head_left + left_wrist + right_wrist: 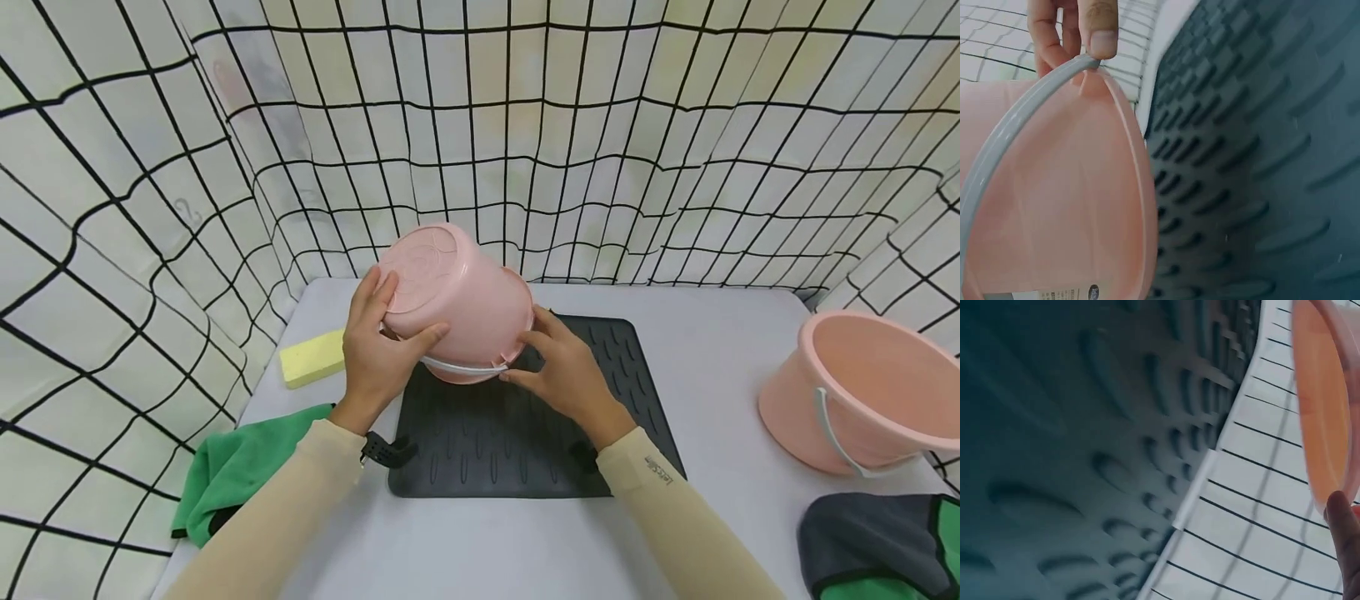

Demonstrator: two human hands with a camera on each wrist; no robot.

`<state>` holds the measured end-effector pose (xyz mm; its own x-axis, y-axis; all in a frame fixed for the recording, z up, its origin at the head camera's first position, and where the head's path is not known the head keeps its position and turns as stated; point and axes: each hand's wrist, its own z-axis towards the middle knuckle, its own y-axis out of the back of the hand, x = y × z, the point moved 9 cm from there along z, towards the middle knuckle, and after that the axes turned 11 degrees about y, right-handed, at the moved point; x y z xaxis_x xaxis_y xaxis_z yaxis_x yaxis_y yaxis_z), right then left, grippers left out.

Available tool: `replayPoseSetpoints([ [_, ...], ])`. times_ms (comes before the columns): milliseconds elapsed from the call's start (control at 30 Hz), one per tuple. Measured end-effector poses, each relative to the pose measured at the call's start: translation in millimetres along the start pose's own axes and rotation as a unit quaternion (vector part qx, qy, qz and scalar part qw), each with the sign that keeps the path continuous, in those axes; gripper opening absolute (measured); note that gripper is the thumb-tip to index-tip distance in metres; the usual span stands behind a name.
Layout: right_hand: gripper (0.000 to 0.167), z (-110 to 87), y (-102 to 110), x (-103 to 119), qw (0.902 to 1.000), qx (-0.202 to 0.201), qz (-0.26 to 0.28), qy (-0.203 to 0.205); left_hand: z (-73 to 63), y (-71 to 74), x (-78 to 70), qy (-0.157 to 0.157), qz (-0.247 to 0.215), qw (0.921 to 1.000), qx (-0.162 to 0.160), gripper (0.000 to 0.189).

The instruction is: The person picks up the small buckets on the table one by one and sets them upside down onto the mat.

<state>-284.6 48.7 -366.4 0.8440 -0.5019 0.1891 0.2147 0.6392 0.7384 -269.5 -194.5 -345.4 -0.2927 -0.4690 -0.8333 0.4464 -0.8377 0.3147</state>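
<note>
A pink bucket [487, 304] is held tilted on its side above the dark ribbed mat [487, 450], its base facing left and its mouth to the right. My left hand [378, 346] grips the base end, fingers along the bottom and thumb on the side wall. At the rim, my right hand [566, 367] pinches the edge near the handle joint. The grey-white handle [1007, 131] lies along the bucket's side, and a printed label [1054, 294] shows low on the wall. In the right wrist view, a fingertip [1338, 509] touches the rim.
A second pink bucket [795, 408] stands upright at the right. A yellow sponge [313, 358] and a green cloth [240, 462] lie at the left, with a dark grey and green cloth [873, 537] at the front right. Black netting [510, 158] over white walls encloses the table.
</note>
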Motion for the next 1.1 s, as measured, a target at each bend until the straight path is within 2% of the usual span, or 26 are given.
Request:
replayPoseSetpoints([
  [100, 0.052, -2.7, -13.6, -4.4, 0.9998, 0.017, 0.0, -0.013, 1.3, -2.1, -4.6, -0.015, 0.026, 0.9996, 0.0, 0.091],
  [267, 0.032, -6.4, -38.9, -14.0, 0.9973, 0.044, 0.029, -0.051, -2.0, -16.9, -13.9, -0.058, 0.074, 0.9955, 0.008, 0.066],
  [367, 0.034, -6.9, -49.8, -21.3, 0.992, 0.077, 0.044, -0.09, -1.2, -21.5, -12.4, -0.061, 0.102, 0.9928, 0.014, 0.062],
  [467, 0.046, -9.9, -56.6, -30.3, 0.9824, 0.12, 0.048, -0.135, 3.0, -18.6, -6.0, -0.037, 0.113, 0.9927, 0.022, 0.072],
  [567, 0.054, -15.4, -66.1, -38.3, 0.9669, 0.177, 0.049, -0.177, 4.8, -18.1, -0.9, -0.021, 0.121, 0.992, 0.031, 0.08],
  [700, 0.052, -20.6, -79.9, -43.4, 0.9495, 0.226, 0.063, -0.208, 6.9, -18.8, 1.4, -0.015, 0.134, 0.9903, 0.033, 0.082],
  [833, 0.045, -21.9, -88.6, -42.9, 0.945, 0.232, 0.075, -0.218, 8.2, -18.9, 3.1, -0.007, 0.142, 0.9895, 0.028, 0.075],
  [1000, 0.022, -21.4, -88.3, -41.5, 0.9482, 0.206, 0.093, -0.224, 8.4, -18.0, 4.8, 0.0, 0.131, 0.9913, 0.017, 0.069],
  [1100, 0.018, -22.1, -85.8, -42.1, 0.9482, 0.192, 0.104, -0.23, 7.9, -18.7, 4.8, 0.002, 0.121, 0.9926, 0.013, 0.066],
])
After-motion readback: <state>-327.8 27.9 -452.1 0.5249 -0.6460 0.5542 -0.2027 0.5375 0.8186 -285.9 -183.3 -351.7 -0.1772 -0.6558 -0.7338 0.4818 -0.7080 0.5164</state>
